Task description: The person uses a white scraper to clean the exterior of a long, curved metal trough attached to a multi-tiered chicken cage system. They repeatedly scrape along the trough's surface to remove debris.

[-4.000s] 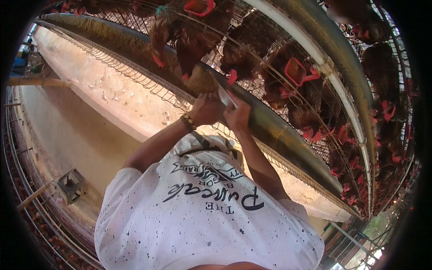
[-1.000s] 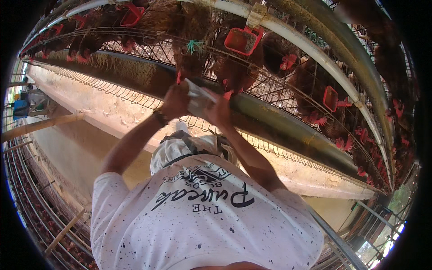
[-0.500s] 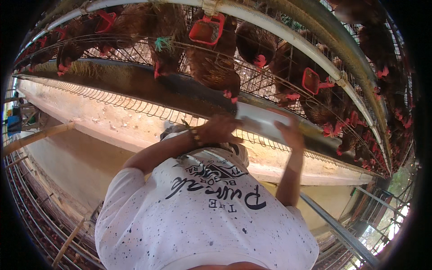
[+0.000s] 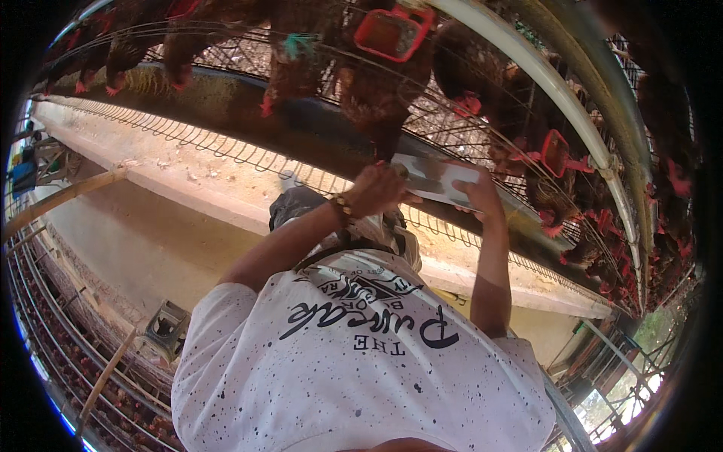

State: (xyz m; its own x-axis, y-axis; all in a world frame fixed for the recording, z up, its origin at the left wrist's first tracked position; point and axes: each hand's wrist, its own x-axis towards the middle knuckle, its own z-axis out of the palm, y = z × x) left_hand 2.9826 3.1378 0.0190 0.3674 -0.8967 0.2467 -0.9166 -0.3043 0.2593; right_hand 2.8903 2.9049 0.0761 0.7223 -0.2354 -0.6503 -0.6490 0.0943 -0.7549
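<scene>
1. Right hand (image 4: 483,193), partly closed, grips the sheet (image 4: 435,178) by its right end.
2. Left hand (image 4: 376,188), half-curled, is at the left end; whether it grips is unclear.
3. The sheet is over the trough (image 4: 309,124).

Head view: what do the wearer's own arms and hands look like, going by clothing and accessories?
The left hand and right hand are both ungloved. A bracelet, apparently beaded in dark and golden tones, circles the left wrist; none shows on the right. The sleeves are short and white with dark speckles.
</scene>
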